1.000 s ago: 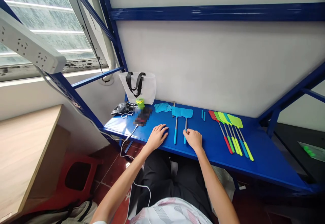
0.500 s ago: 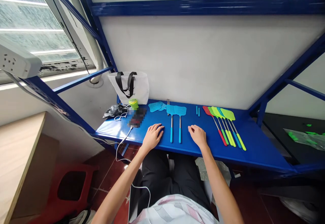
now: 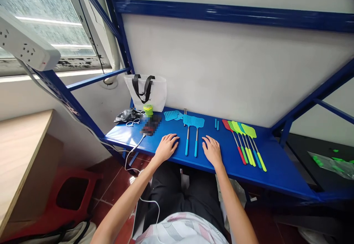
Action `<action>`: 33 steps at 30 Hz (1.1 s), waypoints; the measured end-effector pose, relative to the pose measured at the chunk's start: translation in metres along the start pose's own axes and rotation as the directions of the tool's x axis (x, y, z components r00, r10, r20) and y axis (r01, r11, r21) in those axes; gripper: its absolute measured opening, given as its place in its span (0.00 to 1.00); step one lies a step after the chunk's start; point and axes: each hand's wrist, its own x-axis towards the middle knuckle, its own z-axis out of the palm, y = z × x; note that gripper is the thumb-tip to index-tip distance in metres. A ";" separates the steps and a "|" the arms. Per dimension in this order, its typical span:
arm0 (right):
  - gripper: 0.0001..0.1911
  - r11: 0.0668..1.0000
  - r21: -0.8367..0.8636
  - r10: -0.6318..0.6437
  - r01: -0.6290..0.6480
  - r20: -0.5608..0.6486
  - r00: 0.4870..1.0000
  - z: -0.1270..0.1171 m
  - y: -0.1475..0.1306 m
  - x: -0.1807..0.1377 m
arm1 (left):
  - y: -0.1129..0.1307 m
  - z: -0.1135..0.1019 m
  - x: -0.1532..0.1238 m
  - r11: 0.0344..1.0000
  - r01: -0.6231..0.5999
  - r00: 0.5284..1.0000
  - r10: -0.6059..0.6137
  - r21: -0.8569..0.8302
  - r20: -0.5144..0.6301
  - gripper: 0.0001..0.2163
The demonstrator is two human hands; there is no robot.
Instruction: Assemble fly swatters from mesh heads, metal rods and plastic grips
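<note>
Left hand (image 3: 166, 148), blue swatters (image 3: 189, 120), right hand (image 3: 212, 150)

Two blue swatters (image 3: 196, 131) lie flat and side by side, mesh heads meeting at twelve o'clock, silvery rods between, handles toward six. From this pair, loose blue heads (image 3: 171, 115) overlap at ten-thirty, metal rods (image 3: 185, 111) poke out near eleven-thirty, and two blue grips (image 3: 217, 124) lie parallel at two. At three, overlapping red, green, yellow and blue-handled swatters (image 3: 250, 146) point their heads toward eleven.
</note>
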 end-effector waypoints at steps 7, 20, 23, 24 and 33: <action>0.25 1.000 0.013 0.017 -0.017 -0.003 1.000 -0.003 0.000 0.000 | 0.000 -0.001 0.000 1.000 0.012 1.000 -0.012 -0.004 0.001 0.17; 0.27 1.000 -0.010 -0.003 0.004 0.067 0.998 -0.004 0.006 0.000 | -0.002 0.000 0.000 1.000 0.011 1.000 -0.011 -0.010 0.008 0.18; 0.29 0.999 0.013 -0.048 0.046 0.192 0.980 -0.010 0.019 0.000 | -0.002 -0.001 0.000 1.000 0.006 1.000 -0.006 -0.015 0.008 0.17; 0.30 0.998 0.030 -0.059 0.054 0.217 0.974 -0.012 0.023 0.000 | -0.001 -0.001 0.000 1.000 0.007 1.000 -0.007 -0.016 0.005 0.18; 0.27 0.996 0.071 -0.053 0.044 0.127 0.990 -0.019 0.017 -0.001 | -0.002 -0.002 0.000 1.000 0.012 1.000 -0.011 -0.018 0.017 0.18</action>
